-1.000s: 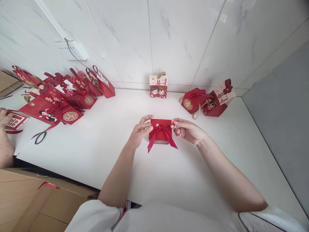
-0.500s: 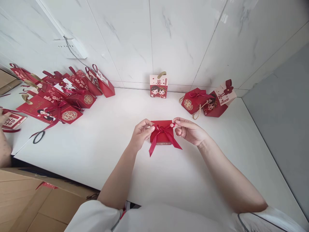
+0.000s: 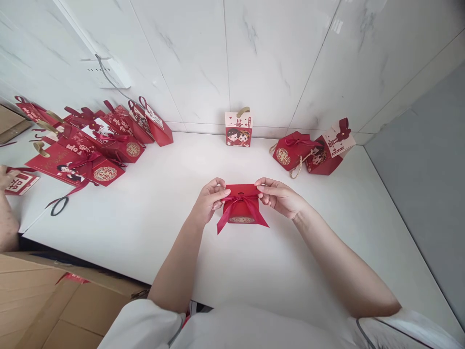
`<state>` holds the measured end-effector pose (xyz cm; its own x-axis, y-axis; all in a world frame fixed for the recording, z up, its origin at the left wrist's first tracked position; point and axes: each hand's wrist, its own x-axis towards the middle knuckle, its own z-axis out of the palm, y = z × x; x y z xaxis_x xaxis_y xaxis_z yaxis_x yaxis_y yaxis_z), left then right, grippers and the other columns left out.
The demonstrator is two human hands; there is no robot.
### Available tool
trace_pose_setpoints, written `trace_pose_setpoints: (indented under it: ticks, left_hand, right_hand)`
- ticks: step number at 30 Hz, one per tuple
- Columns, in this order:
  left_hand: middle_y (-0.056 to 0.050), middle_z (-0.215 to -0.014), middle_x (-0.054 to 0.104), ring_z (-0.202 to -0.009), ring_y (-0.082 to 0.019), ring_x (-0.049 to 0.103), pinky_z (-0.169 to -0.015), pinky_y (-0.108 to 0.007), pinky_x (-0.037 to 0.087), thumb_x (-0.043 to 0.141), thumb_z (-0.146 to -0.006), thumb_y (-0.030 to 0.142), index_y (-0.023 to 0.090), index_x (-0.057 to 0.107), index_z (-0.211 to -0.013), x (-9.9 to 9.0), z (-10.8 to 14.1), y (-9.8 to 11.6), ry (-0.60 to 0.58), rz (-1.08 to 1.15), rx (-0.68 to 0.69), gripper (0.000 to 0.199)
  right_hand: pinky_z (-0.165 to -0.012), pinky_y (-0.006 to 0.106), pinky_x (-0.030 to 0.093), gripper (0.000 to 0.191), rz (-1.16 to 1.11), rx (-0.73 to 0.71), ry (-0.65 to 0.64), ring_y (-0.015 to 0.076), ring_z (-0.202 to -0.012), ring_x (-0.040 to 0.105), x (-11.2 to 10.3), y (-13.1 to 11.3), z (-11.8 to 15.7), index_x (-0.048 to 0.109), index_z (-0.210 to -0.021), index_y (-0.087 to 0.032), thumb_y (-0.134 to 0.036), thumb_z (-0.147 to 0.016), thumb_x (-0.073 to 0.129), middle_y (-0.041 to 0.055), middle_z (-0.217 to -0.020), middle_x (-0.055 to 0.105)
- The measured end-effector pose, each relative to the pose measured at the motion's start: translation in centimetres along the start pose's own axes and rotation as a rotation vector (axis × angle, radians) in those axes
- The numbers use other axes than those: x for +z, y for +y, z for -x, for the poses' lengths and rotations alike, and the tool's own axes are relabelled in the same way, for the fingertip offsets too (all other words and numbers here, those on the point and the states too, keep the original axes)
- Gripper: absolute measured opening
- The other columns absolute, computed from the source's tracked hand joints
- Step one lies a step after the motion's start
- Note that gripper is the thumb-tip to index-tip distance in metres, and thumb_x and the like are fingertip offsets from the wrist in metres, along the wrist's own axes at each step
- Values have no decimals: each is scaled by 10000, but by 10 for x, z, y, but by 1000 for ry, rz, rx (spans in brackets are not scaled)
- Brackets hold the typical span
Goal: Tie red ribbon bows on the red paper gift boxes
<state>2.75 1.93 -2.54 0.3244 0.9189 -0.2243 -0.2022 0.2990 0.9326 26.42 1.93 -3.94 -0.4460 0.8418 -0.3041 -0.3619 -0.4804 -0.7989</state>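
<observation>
A small red gift box [image 3: 241, 190] stands on the white table in front of me, with a gold round emblem low on its near side. A dark red ribbon [image 3: 240, 199] is tied across it, and two tails hang down over the front. My left hand [image 3: 209, 198] pinches the box's upper left edge between thumb and fingers. At the upper right corner, my right hand [image 3: 278, 195] grips it the same way. The far sides of the box are hidden.
Several red gift boxes [image 3: 109, 175] crowd the table's left side. A printed box [image 3: 239, 131] stands by the wall; two more, one with a rope handle [image 3: 298, 169], sit at right. Another person's hand [image 3: 5, 179] is at far left, near black-handled scissors [image 3: 60, 206]. Cardboard [image 3: 83, 310] lies below.
My right hand has shifted from the ribbon's right side onto the box's upper right corner. The box has moved slightly toward me and left, and its emblem shows more.
</observation>
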Motion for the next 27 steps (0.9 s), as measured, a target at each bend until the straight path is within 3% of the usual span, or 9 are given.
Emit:
trace_pose_setpoints:
  ticks: [4, 11, 13, 19, 25, 27]
  left_hand:
    - [95, -561, 348, -405, 10, 216, -381, -126, 162, 742, -736, 213, 182, 496, -813, 1, -3, -5, 11, 123, 2, 259]
    - [108, -517, 269, -380, -1, 145, -369, -135, 173, 721, -727, 234, 186, 462, -769, 0, -11, -18, 79, 375, -110, 266]
    - [102, -528, 320, -372, -2, 160, -369, -153, 170, 689, -745, 249, 189, 487, -793, -2, -11, -16, 33, 324, -126, 217]
    - [64, -587, 444, -387, -17, 303, -394, -193, 148, 683, -776, 345, 202, 560, -870, -5, -2, 0, -29, -126, -83, 211]
    - [76, -587, 377, -425, -18, 288, -414, -183, 179, 710, -743, 304, 198, 545, -844, -1, -3, -1, 6, 18, -38, 221]
    - [60, -605, 435, -440, -30, 327, -426, -191, 196, 674, -760, 314, 198, 555, -861, -1, -3, -1, 11, 9, -31, 194]
  right_hand:
    - [-509, 183, 374, 242, 23, -52, -20, 53, -528, 493, -2, 2, -1, 598, -850, -198, -288, -727, 785, -34, -654, 597]
    - [-505, 212, 358, 273, 91, -149, -19, 83, -557, 510, -9, 8, -5, 574, -831, -212, -317, -707, 794, -48, -640, 535]
    - [-518, 212, 361, 266, 90, -163, -25, 79, -561, 507, -13, 9, -6, 578, -835, -213, -319, -714, 789, -52, -645, 519]
    - [-577, 245, 391, 271, 203, -201, -20, 93, -561, 488, -15, 9, -6, 598, -902, -229, -399, -758, 751, -48, -667, 548]
    - [-613, 261, 392, 291, 326, -243, -34, 109, -579, 500, -13, 9, -5, 593, -950, -227, -425, -784, 726, -43, -662, 560]
    - [-628, 265, 396, 275, 345, -249, -49, 112, -593, 506, -12, 7, -4, 591, -958, -224, -416, -802, 711, -37, -672, 571]
